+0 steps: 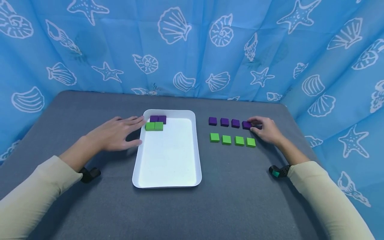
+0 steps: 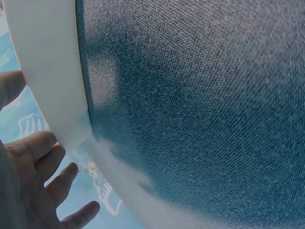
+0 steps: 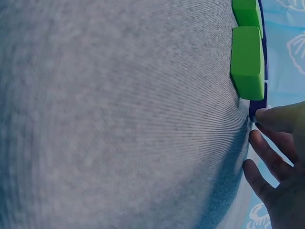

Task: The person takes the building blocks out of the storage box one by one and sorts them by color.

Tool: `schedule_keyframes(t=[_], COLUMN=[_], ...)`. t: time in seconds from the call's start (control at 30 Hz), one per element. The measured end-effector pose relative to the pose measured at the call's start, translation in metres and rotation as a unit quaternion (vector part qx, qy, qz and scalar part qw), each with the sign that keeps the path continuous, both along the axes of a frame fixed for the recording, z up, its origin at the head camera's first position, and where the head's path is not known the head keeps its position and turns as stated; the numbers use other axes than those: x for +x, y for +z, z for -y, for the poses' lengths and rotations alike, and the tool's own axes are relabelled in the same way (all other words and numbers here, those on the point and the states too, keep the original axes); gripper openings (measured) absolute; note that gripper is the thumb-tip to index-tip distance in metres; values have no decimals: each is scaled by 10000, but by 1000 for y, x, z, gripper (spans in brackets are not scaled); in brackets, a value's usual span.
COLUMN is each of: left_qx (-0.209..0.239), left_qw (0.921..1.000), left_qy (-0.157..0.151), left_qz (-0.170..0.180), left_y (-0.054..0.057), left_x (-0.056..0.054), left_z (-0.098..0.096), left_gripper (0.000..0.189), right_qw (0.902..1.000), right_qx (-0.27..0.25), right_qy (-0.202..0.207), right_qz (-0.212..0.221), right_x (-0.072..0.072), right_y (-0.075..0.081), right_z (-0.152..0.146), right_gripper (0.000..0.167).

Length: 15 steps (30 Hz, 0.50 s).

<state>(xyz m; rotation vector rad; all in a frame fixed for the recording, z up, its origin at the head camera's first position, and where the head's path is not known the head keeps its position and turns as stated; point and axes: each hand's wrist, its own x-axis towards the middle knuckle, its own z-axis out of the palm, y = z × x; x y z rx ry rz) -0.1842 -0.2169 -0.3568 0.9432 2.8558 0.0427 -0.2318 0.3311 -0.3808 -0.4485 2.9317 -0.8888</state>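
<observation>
My left hand (image 1: 115, 135) lies with fingers extended at the left wall of a white tray (image 1: 168, 160); fingertips and thumb are right at its rim. In the left wrist view, those spread fingers (image 2: 59, 188) show beside the tray wall (image 2: 50, 57). Over on the right, my right hand (image 1: 266, 130) pinches the rightmost purple block (image 1: 246, 125) of a row between thumb and fingers. The right wrist view shows the thumb at that purple block (image 3: 258, 104), partly hidden behind a green block (image 3: 247, 62).
Inside the tray's far left corner, two purple blocks (image 1: 158, 119) sit behind two green blocks (image 1: 154, 126). Right of the tray, several purple blocks (image 1: 224, 122) form a row behind several green blocks (image 1: 226, 140). A blue shell-patterned curtain (image 1: 198, 50) borders the grey table (image 1: 228, 200).
</observation>
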Motion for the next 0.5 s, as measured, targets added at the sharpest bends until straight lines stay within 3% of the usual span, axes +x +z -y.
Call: schedule_keyframes(t=[0.5], left_qx=[27], left_qw=[10000], left_qy=[63], left_qz=[-38], left_y=[0], left_x=[1], left_z=[-2], left_gripper=[77], right_qw=[9995], right_qx=[-58], right_qy=[147], right_qz=[256], right_x=[-6], right_y=[12], right_z=[6], right_gripper=[44])
